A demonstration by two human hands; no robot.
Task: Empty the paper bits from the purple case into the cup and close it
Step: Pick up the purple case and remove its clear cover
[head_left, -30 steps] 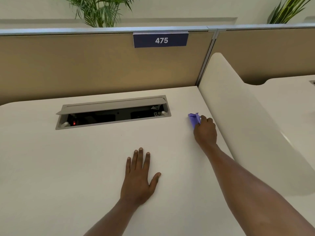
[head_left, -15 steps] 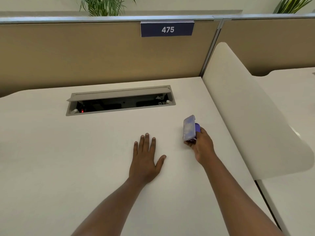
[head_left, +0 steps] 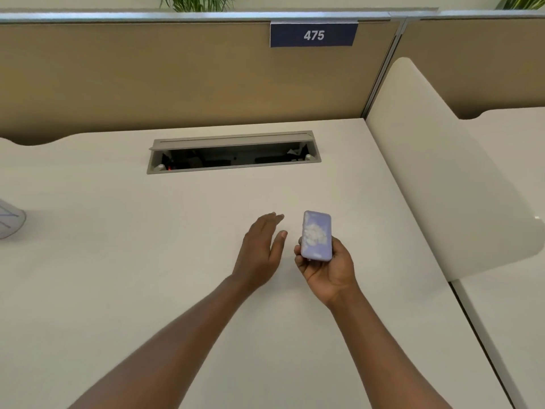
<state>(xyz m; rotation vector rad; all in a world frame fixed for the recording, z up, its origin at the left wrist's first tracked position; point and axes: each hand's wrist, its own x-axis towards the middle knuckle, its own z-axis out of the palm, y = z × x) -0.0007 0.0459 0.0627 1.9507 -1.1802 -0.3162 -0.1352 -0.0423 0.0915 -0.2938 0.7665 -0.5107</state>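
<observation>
A small purple case (head_left: 316, 236) with a pale cloudy pattern on its lid lies closed in my right hand (head_left: 328, 268), which grips it palm up above the desk, right of centre. Just to the left, my left hand (head_left: 261, 252) hovers with fingers apart, turned on edge, a short gap from the case and holding nothing. At the far left edge of the view only a sliver of a white cup (head_left: 10, 221) with thin blue lines shows on the desk. No paper bits are visible.
The cream desk (head_left: 118, 290) has an open grey cable tray (head_left: 233, 153) set into it near the back. A tan partition (head_left: 147, 78) with a "475" sign stands behind. A curved cream divider (head_left: 442, 178) rises on the right.
My right hand picked the case up from beside the divider and brought it nearer, turning palm up. My left hand lifted off the desk and turned toward the case. The cup's edge came into view.
</observation>
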